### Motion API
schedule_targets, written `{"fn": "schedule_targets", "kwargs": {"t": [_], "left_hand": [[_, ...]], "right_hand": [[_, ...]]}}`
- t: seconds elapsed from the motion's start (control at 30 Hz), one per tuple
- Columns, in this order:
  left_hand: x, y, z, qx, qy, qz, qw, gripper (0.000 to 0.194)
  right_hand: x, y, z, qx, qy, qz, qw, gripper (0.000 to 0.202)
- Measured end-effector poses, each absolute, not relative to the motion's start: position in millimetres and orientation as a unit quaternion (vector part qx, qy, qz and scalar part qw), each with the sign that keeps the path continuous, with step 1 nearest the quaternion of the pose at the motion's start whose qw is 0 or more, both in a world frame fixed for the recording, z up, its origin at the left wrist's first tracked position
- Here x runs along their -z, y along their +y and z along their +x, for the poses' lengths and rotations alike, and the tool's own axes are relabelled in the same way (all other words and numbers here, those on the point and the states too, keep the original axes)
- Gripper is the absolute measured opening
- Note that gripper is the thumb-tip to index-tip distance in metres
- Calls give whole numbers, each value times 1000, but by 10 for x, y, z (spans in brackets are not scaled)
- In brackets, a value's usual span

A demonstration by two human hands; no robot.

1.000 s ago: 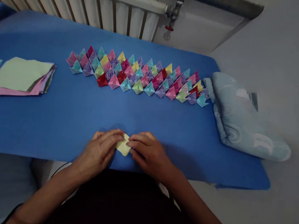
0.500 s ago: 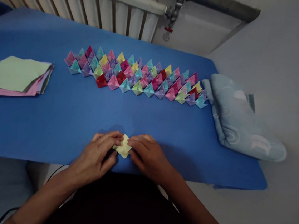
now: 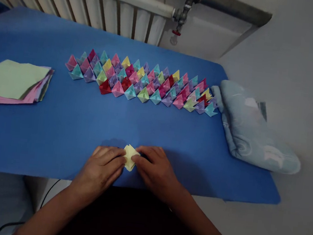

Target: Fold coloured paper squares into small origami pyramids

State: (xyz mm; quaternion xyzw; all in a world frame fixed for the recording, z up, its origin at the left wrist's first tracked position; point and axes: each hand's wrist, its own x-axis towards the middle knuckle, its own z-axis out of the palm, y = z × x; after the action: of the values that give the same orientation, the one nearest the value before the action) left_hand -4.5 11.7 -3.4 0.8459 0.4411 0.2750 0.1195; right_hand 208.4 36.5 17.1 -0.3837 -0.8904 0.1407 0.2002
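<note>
Between my two hands, near the front edge of the blue surface, is a small folded piece of pale yellow paper (image 3: 129,158). My left hand (image 3: 100,168) grips its left side with the fingertips, the fingers held together. At the right side my right hand (image 3: 154,170) pinches the paper, its fingers over the edge. Several layers show in the folded paper, with corners pointing up and down. Fingers cover its left and right corners.
Rows of small folded paper boats (image 3: 144,95) in many colours stand beyond my hands. Loose coloured paper sheets (image 3: 15,78) are stacked at the left. A folded grey-blue blanket (image 3: 251,128) lies at the right. Behind the blue surface (image 3: 72,134) stands a radiator (image 3: 108,14).
The yellow paper has turned slightly and looks narrower, with its layers showing at the edges. My left fingers have closed together along its left side. The whole view has shifted a little.
</note>
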Motion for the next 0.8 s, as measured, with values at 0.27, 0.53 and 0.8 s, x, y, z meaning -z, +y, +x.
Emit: {"fn": "schedule_targets", "kwargs": {"t": [0.27, 0.53, 0.8], "left_hand": [[-10, 81, -29, -259, 440, 856, 81, 18], [-31, 88, -16, -250, 437, 862, 63, 19], [-36, 86, -12, -255, 440, 859, 51, 20]], "right_hand": [[-152, 348, 2085, -145, -880, -405, 200, 22], [-161, 353, 2093, -149, -894, -374, 195, 22], [-150, 344, 2101, -120, -907, -363, 175, 24]]}}
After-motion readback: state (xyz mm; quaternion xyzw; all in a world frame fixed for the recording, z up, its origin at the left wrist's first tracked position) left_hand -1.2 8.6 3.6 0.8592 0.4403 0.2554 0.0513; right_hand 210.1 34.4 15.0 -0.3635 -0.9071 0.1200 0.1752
